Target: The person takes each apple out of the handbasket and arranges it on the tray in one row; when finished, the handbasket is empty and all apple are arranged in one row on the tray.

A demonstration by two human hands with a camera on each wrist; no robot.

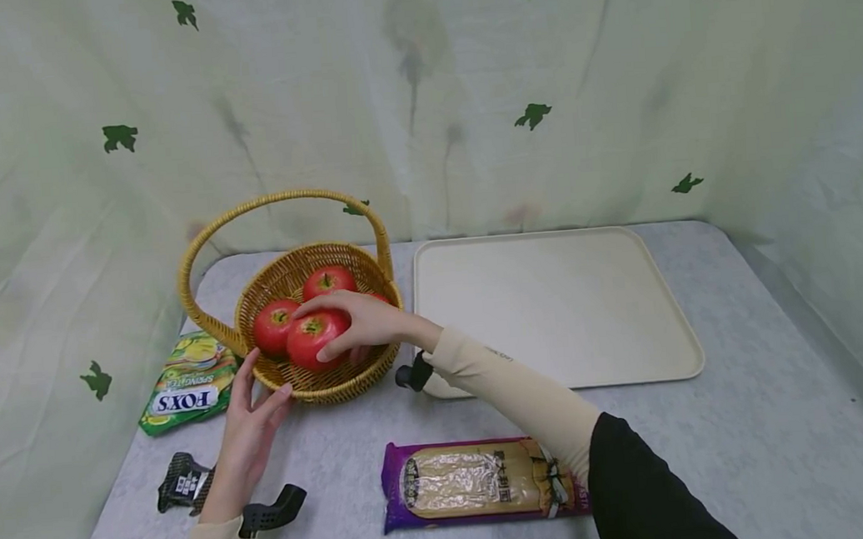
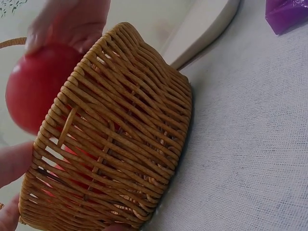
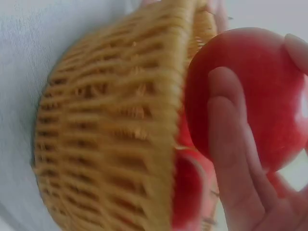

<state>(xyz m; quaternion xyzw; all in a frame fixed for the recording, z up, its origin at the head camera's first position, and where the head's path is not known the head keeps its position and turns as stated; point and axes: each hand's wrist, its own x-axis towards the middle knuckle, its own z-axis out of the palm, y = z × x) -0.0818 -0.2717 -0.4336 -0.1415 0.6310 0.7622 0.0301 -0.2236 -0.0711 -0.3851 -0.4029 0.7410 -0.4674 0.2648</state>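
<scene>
A wicker basket (image 1: 320, 397) with a tall arched handle stands at the back left, several red apples inside, one of them (image 1: 329, 280) at the rear. My right hand (image 1: 363, 320) grips another red apple (image 1: 314, 338), fingers and thumb around its sides. In the left wrist view, this apple (image 2: 41, 91) sits above the rim level; the right wrist view shows it (image 3: 250, 96) beside the rim, with further apples (image 3: 190, 187) lower down. My left hand (image 1: 250, 428) holds the basket's near left edge, thumb at the rim; its other fingers are partly hidden.
Right of the basket lies a cream tray (image 1: 555, 311). A purple noodle packet (image 1: 484, 481) is in front, partly under the right forearm. On the left are a green FOX'S bag (image 1: 190, 382) and a small black packet (image 1: 183, 483). A leaf-patterned curtain (image 1: 464, 92) hangs behind.
</scene>
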